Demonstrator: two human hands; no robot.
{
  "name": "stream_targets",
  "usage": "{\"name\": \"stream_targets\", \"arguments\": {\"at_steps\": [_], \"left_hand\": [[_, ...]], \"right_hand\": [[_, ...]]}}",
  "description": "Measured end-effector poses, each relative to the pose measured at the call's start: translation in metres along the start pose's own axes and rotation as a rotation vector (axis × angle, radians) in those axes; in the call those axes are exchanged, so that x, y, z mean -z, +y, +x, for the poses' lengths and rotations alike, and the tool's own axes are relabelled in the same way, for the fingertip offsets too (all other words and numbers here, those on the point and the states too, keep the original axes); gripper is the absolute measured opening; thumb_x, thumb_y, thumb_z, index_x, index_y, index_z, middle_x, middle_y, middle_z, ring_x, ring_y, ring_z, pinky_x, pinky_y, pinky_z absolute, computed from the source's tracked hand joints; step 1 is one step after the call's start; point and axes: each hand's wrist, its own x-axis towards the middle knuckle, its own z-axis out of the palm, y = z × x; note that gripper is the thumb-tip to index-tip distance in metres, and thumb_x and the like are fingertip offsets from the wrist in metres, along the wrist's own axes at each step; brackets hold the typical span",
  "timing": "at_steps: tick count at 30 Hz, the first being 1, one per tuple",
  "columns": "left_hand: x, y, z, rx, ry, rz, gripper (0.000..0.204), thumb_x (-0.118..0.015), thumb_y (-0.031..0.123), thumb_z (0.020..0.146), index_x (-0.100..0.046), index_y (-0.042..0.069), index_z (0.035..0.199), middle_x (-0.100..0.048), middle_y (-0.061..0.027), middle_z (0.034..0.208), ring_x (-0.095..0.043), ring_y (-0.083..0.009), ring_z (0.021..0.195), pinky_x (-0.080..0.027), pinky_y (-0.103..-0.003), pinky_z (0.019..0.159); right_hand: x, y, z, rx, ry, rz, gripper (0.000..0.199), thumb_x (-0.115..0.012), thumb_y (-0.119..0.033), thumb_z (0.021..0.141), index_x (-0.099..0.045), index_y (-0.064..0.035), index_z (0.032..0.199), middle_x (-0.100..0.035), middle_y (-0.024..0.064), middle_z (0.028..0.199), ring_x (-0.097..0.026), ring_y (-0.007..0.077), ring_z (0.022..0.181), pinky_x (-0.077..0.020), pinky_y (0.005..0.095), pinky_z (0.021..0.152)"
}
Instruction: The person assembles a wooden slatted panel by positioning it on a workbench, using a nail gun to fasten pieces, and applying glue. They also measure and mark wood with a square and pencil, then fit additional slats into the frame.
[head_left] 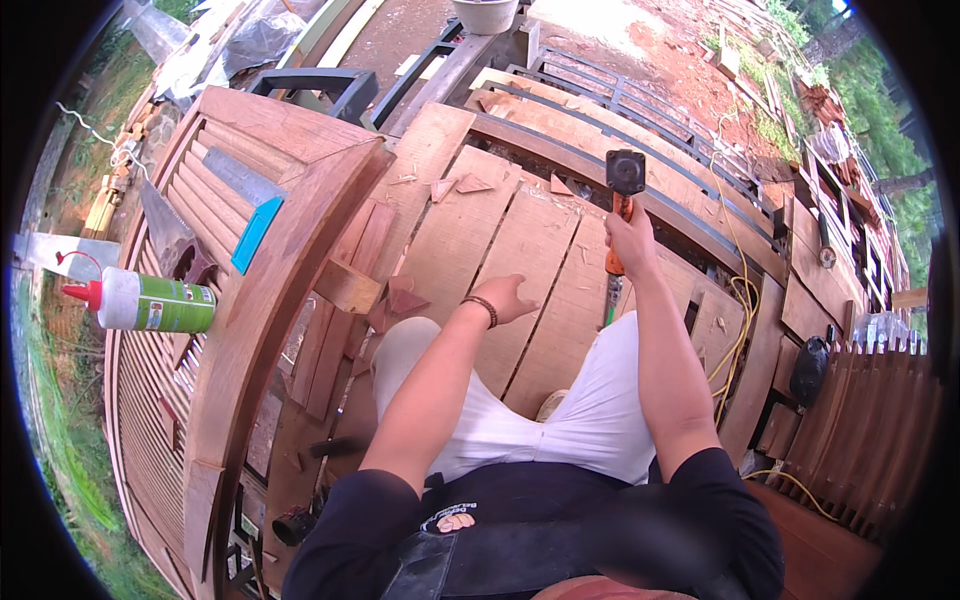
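Note:
My right hand [630,238] grips an orange and black power tool [626,173], which looks like a cordless drill, by its orange handle. Its square black end points up, and the far side of its body is partly hidden by my hand. My left hand [506,297] hovers over or rests on the plank bench [540,240], fingers apart and holding nothing. Small triangular wood offcuts [474,183] lie on the planks beyond it. Left of me stands a louvred wooden panel [290,250] carrying a try square with a blue handle [257,235], a handsaw [172,228] and a green-and-white glue bottle [165,302].
A yellow cord [742,310] runs along the bench's right side. Dark metal frames [620,90] and boards lie beyond. A stack of brown slats [860,430] and a black bag [808,370] are at the right. A white bucket [485,15] stands at the far edge.

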Motion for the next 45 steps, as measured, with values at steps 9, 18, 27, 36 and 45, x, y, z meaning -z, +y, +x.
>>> {"name": "stream_targets", "arguments": {"at_steps": [9, 18, 27, 36, 45], "left_hand": [[0.005, 0.024, -0.006, -0.135, -0.066, 0.037, 0.059, -0.066, 0.043, 0.079, -0.057, -0.001, 0.118, -0.063, -0.0247, 0.11, -0.06, -0.0358, 0.105, -0.048, -0.04, 0.092], [0.018, 0.054, -0.021, -0.264, -0.078, -0.15, 0.057, -0.067, 0.034, 0.084, -0.05, 0.003, 0.129, -0.063, -0.0211, 0.113, -0.061, -0.033, 0.106, -0.049, -0.039, 0.09], [-0.033, 0.033, -0.032, 0.0, -0.204, -0.126, 0.054, -0.066, 0.026, 0.086, -0.05, -0.003, 0.128, -0.065, -0.0196, 0.111, -0.064, -0.024, 0.1, -0.049, -0.033, 0.088], [0.009, 0.098, -0.273, -0.353, -1.061, 0.961, 0.044, -0.055, 0.041, 0.085, -0.062, 0.013, 0.118, -0.063, -0.0147, 0.117, -0.06, -0.0284, 0.11, -0.037, -0.049, 0.102], [0.068, 0.187, -0.338, -0.757, -1.113, 0.751, 0.033, -0.047, 0.032, 0.091, -0.062, 0.016, 0.116, -0.06, -0.0078, 0.122, -0.06, -0.0246, 0.109, -0.035, -0.051, 0.102]], "right_hand": [[-0.03, 0.065, 0.003, -0.095, -0.361, -0.524, 0.069, -0.062, -0.011, 0.081, -0.03, -0.0117, 0.142, -0.061, 0.0129, 0.086, -0.061, 0.0205, 0.061, -0.051, 0.0348, 0.056], [-0.021, 0.172, -0.039, 0.028, -0.557, -1.083, 0.086, -0.061, -0.021, 0.084, -0.006, -0.0098, 0.15, -0.059, 0.0243, 0.113, -0.063, 0.0388, 0.097, -0.0502, 0.0531, 0.081], [0.002, 0.201, -0.158, -0.011, -0.238, -0.876, 0.065, -0.049, -0.041, 0.091, -0.029, -0.0104, 0.145, -0.057, 0.0167, 0.115, -0.057, 0.0346, 0.105, -0.0449, 0.0469, 0.09], [0.074, 0.043, -0.443, -1.003, -0.059, -0.307, 0.027, -0.055, -0.016, 0.078, -0.066, -0.0035, 0.099, -0.065, 0.0225, 0.101, -0.063, 0.038, 0.096, -0.0511, 0.0462, 0.081], [0.096, -0.167, -0.736, -1.385, 0.289, -0.124, 0.029, -0.054, -0.014, 0.076, -0.069, -0.0012, 0.096, -0.067, 0.0211, 0.1, -0.065, 0.035, 0.095, -0.0522, 0.0446, 0.081]]}}
